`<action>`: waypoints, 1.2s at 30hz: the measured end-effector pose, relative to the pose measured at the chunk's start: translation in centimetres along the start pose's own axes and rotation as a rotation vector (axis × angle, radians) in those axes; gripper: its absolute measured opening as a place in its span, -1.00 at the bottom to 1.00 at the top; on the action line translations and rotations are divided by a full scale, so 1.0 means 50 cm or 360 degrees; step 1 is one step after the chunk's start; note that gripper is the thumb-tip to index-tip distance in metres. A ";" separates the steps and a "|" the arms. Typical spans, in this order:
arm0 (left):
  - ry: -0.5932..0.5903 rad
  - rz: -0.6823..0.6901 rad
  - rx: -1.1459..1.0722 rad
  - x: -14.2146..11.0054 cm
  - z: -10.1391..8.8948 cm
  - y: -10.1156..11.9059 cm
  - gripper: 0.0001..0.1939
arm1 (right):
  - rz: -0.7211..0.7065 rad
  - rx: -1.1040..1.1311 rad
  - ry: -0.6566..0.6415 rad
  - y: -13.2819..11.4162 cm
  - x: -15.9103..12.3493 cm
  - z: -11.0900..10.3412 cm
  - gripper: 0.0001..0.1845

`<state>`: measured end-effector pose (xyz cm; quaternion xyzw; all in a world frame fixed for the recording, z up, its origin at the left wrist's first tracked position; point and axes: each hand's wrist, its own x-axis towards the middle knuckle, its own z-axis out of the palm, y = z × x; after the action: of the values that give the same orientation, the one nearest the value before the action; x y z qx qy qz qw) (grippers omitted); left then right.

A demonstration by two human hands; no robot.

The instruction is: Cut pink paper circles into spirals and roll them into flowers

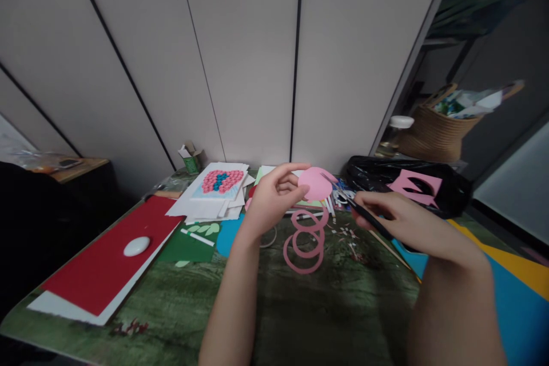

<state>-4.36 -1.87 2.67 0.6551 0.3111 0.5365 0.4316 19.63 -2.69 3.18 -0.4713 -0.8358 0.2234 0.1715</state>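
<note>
My left hand (278, 197) pinches a round piece of pink paper (315, 184) between thumb and fingers at its left edge. From that disc a coiled pink paper strip (303, 269) dangles in loops above the table. My right hand (386, 211) is closed around a pair of scissors (364, 213) with dark handles. The scissor blades point up and left, and their tips reach the right edge of the pink disc. Small paper scraps (343, 233) lie below the scissors.
On the left, a white oval object (136, 246) rests on red paper (98, 263). A picture with pink and blue rosettes (223, 182) lies on white sheets. Cut pink paper (416, 186) lies on a black plastic bag (454, 186). Blue paper (514, 297) is at the right.
</note>
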 end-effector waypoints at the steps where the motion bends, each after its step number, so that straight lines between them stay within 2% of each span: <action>1: -0.0003 0.0001 0.0004 0.000 0.000 0.000 -0.61 | -0.0012 0.0002 0.0001 0.001 0.000 0.000 -0.72; 12: 0.0047 0.0007 0.0073 0.000 -0.001 0.001 -0.64 | -0.0079 0.0114 -0.0047 0.006 -0.003 -0.004 -0.76; 21: 0.0092 0.0007 0.0067 0.001 -0.003 0.003 -0.65 | -0.0095 0.0125 -0.0115 0.012 -0.003 -0.005 -0.71; 30: 0.0170 0.0029 0.0055 0.001 -0.007 0.001 -0.68 | -0.0107 0.0114 -0.0094 0.013 -0.004 -0.004 -0.69; 33: 0.0218 0.0029 -0.0006 0.004 -0.002 -0.001 -0.70 | -0.0111 0.0048 -0.0007 0.011 -0.003 -0.004 -0.71; 36: 0.0227 0.0023 -0.0161 0.007 0.010 -0.003 -0.55 | -0.0090 0.0013 0.0129 0.004 0.000 -0.001 -0.72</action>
<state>-3.80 -1.61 2.65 0.5948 0.3089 0.6000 0.4368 19.79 -2.57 3.12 -0.4555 -0.8402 0.2026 0.2134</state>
